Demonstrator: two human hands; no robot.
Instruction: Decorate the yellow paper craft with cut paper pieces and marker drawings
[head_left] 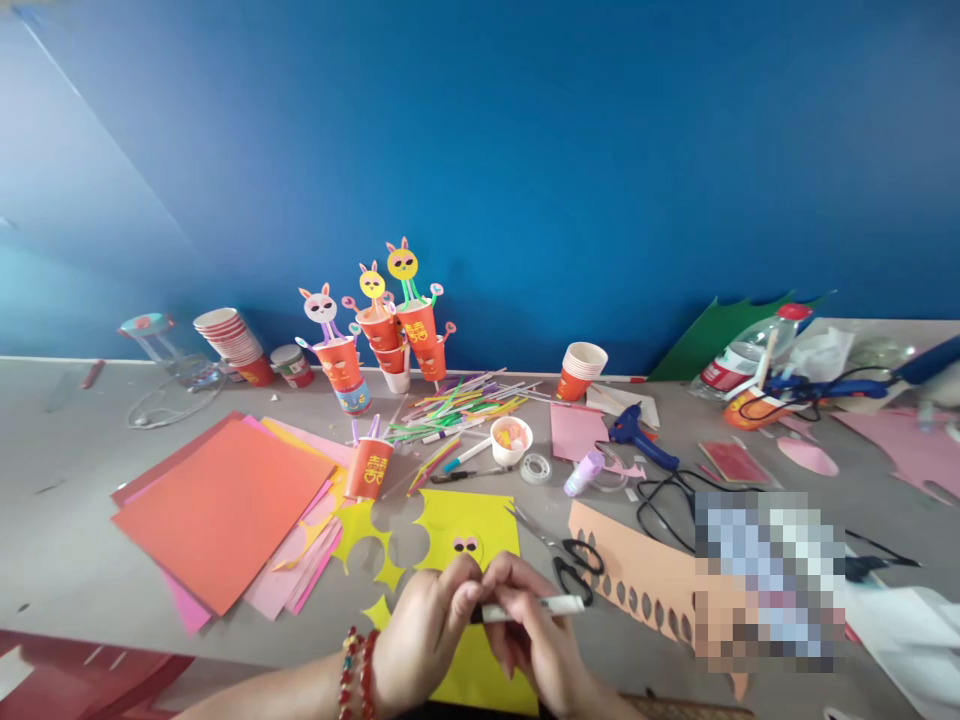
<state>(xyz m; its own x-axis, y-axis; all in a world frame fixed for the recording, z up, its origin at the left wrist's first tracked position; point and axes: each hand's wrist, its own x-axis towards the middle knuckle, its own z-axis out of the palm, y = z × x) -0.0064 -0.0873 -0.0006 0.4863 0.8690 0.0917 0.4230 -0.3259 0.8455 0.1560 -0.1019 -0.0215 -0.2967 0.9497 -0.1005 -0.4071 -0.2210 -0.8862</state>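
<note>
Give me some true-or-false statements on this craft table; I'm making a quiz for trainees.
1. The left hand and right hand grip a white marker above yellow paper. True.
2. The scissors are in the right hand. False: they lie on the table beside the yellow paper.
3. A blue glue gun lies on the table. True.
4. The tape roll sits on the left wrist. False: beaded bracelets do; the roll lies on the table.

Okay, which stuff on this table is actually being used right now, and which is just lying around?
In use:
white marker, gripped by the left hand and right hand
yellow paper with drawn eyes, under the hands

Lying about:
scissors
glue gun
tape roll
orange paper stack
straws
stacked cups
bunny cups
</note>
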